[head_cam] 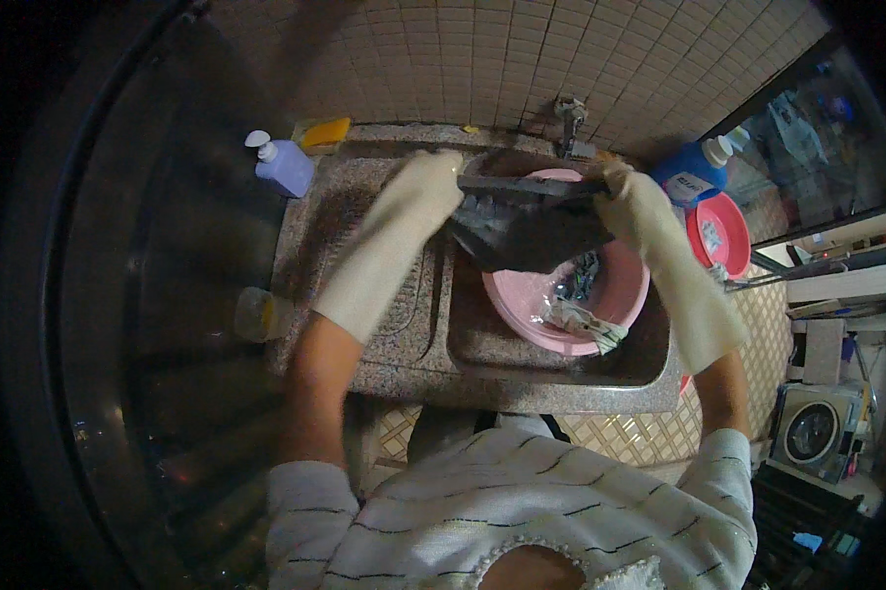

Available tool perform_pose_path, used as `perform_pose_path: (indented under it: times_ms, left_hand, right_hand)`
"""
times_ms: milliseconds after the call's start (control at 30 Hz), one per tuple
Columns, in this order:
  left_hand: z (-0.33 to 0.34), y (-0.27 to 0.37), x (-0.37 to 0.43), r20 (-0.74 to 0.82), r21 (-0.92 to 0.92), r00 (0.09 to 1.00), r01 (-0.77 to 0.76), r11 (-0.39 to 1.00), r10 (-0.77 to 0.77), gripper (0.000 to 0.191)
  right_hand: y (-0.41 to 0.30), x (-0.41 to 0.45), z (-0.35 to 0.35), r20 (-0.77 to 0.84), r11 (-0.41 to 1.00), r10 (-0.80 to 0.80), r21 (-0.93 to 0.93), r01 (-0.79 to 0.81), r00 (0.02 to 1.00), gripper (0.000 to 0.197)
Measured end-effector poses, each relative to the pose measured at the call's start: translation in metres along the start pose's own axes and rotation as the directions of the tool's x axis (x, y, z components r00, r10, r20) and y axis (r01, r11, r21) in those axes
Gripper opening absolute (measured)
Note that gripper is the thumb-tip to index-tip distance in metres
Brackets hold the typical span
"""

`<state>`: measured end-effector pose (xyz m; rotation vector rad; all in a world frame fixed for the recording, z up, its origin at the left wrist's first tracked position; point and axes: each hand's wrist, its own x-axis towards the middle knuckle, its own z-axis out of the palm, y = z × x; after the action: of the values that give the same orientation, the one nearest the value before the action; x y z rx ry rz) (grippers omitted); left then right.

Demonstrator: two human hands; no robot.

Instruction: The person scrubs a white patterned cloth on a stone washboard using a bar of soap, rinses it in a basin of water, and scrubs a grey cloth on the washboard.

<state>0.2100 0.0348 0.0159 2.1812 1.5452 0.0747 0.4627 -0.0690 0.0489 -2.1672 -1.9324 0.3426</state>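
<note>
Both my hands wear long cream rubber gloves. My left hand [441, 181] grips one end of the band of a dark cloth garment [531, 228], and my right hand [620, 192] grips the other end. Stretched between them, the garment hangs over the far part of a pink plastic basin [513, 302]. This basin stands in the sink [472, 339] and holds water. A dark wet cloth [579, 279] lies inside it, and a light patterned cloth [587, 323] drapes onto its near rim. The garment hides the basin's far side.
Behind the sink is a faucet [572, 133] on the tiled wall. A lilac pump bottle [287, 168] and a yellow sponge [326, 133] stand at the left; a blue bottle [690, 175] and a red basin [739, 236] are at the right. Farther right is a washing machine [812, 431].
</note>
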Motion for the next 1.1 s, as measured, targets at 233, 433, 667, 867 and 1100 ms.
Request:
perform_pose_path:
  times_ms: [233, 433, 667, 867, 1100]
  left_hand:
    - [-0.11, 0.024, -0.018, 0.078, 0.197, 0.997, 0.013, 0.98, -0.029, 0.038]
    - [-0.114, -0.06, -0.027, -0.382, 0.139, 0.918, 0.173, 0.975, -0.109, 0.04]
    - [-0.039, -0.151, -0.084, -0.441, -0.4, 0.85, 0.1, 0.911, -0.287, 0.042]
    - [0.079, -0.226, -0.168, -0.122, -0.432, 0.895, 0.343, 0.834, -0.43, 0.04]
    - [0.036, -0.242, -0.224, -0.319, -0.41, 0.827, 0.319, 0.854, -0.462, 0.028]
  right_hand:
    - [0.006, 0.057, -0.036, 0.128, 0.983, -0.165, -0.058, 0.173, 0.978, 0.031]
    - [-0.089, 0.089, -0.025, 0.072, 0.912, -0.17, 0.39, 0.129, 0.983, 0.03]
    - [-0.14, 0.056, 0.107, -0.046, 0.718, -0.172, 0.678, 0.157, 0.984, 0.022]
    - [-0.15, -0.036, 0.29, 0.677, -0.344, 0.086, 0.709, -0.616, 0.731, 0.029]
    - [-0.142, -0.089, 0.308, 0.224, 0.874, -0.374, 0.409, 0.262, 0.9, 0.047]
